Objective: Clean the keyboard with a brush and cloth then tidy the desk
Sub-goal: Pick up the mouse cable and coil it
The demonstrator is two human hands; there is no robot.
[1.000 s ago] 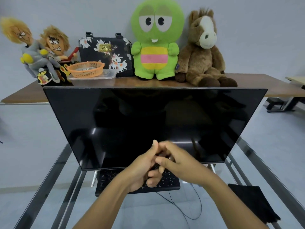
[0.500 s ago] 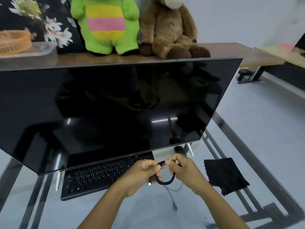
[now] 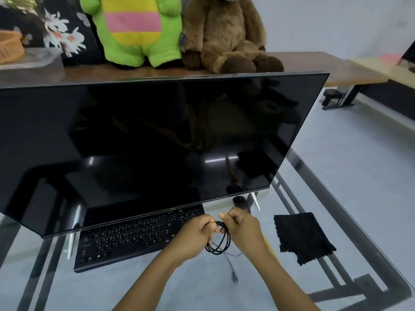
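Note:
A black keyboard (image 3: 134, 239) lies on the glass desk (image 3: 370, 254), partly under the tilted black monitor (image 3: 146, 142). My left hand (image 3: 193, 235) and my right hand (image 3: 242, 230) both grip a coiled black cable (image 3: 221, 242) just right of the keyboard. A loose end with a plug (image 3: 234, 277) hangs below the coil. A black cloth (image 3: 303, 236) lies on the glass to the right of my hands. A black mouse (image 3: 240, 202) sits behind my right hand. No brush is visible.
Behind the monitor a wooden table (image 3: 314, 63) carries a green plush (image 3: 137, 30), a brown plush horse (image 3: 226, 34), a floral black bag (image 3: 58, 37), an orange basket (image 3: 9, 46) and a clear tub (image 3: 33, 59). The desk's metal frame shows through the glass.
My view dropped and swung right. My hands moved from in front of the screen down beside the keyboard, and the cable coil between them has grown larger.

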